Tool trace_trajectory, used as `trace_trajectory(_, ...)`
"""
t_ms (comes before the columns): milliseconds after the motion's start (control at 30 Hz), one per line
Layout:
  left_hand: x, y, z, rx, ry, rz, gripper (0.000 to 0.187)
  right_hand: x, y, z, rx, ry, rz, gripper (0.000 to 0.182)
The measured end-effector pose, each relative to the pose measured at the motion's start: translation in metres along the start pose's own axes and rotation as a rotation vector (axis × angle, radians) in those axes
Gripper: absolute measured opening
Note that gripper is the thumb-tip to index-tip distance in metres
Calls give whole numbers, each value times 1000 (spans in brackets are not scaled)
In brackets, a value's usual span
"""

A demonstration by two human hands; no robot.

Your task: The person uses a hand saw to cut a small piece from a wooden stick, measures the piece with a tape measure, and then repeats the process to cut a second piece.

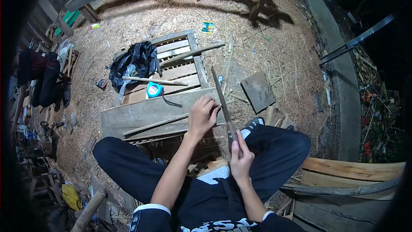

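My right hand (pixel 241 157) is closed round the handle of a long knife (pixel 222 99). Its narrow dark blade slants up and away to a point. Left of the blade, my left hand (pixel 201 116) is closed with the fingers curled together. A thin wooden stick (pixel 156 125) runs from the lower left into this hand, and a pale end shows by the fingertips, right beside the blade. Both hands are over the near edge of a low slatted wooden table (pixel 124 114), whose wide front plank lies under the stick.
On the table are a black plastic bag (pixel 139 60), a blue tape measure (pixel 154 89) and loose wooden sticks (pixel 155 80). A square board (pixel 258 91) lies on the shavings to the right. Another person (pixel 45 75) is at far left. Planks (pixel 352 172) stand at lower right.
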State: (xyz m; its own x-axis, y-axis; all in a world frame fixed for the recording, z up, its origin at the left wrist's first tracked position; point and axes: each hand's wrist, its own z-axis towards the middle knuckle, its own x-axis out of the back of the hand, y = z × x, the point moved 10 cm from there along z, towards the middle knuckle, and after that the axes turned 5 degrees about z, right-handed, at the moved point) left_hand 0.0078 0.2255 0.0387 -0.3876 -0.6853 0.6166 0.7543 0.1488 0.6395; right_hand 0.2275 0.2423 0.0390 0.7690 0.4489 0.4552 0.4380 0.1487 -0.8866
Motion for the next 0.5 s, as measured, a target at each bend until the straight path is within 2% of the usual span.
trace_trajectory(100,3,-3,0,-15,15,-8,11,9,-9,-12,56,13,35,40)
trace_trajectory(133,2,-3,1,-9,14,-14,11,15,-4,-26,-15,-9,62,41)
trace_trajectory(167,0,-3,1,-3,15,-24,11,23,4,-42,72,19,46,41)
trace_trajectory(233,-1,0,1,-19,15,-6,11,26,16,-49,2,13,15,41)
trace_trajectory(333,1,1,1,-15,-2,-3,10,6,-6,-10,79,54,42,40)
trace_trajectory(367,1,0,-1,-9,-7,-2,10,-4,-1,2,-22,-13,23,40)
trace_trajectory(467,1,-1,1,-20,10,7,10,4,-3,-12,-62,-54,3,41)
trace_trajectory(500,1,-1,1,-19,16,6,10,17,-8,-30,47,-8,11,41)
